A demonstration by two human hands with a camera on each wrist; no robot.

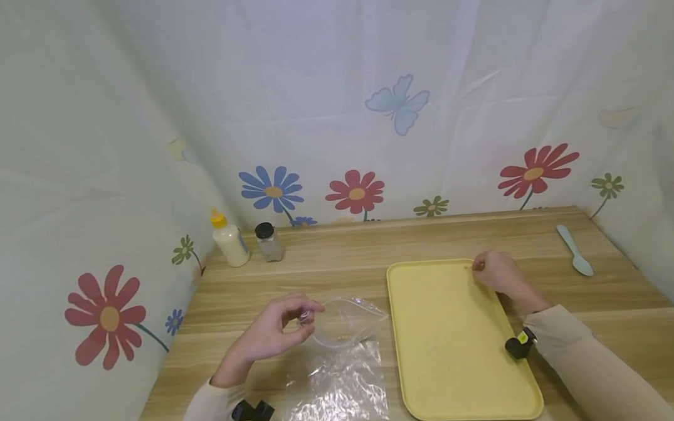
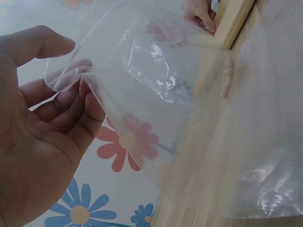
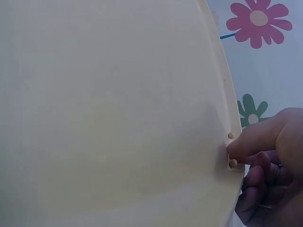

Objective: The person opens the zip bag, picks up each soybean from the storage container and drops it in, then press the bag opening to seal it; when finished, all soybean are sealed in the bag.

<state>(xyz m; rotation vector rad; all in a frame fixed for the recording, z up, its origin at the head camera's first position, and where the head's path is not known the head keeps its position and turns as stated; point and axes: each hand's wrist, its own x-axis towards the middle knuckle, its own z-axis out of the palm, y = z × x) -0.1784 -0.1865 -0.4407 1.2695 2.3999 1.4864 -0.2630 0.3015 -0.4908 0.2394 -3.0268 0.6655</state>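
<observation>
A clear zip bag (image 1: 336, 383) lies on the table with its mouth held apart. My left hand (image 1: 280, 326) has its fingers curled at the bag's rim, while the thumb (image 2: 42, 45) stands away from the plastic. Several small tan beads (image 2: 228, 75) sit in a row inside the bag. At the far right corner of a yellow tray (image 1: 456, 343), my right hand (image 1: 500, 272) pinches at a small bead (image 3: 233, 163) with thumb and finger. Another bead (image 3: 231, 135) lies beside the thumb, against the tray's rim.
A white bottle with a yellow nozzle (image 1: 232, 243) and a black-capped jar (image 1: 269, 243) stand at the back left. A pale blue spoon (image 1: 575, 250) lies to the right of the tray. Flower-printed curtains (image 1: 311, 142) border the wooden table.
</observation>
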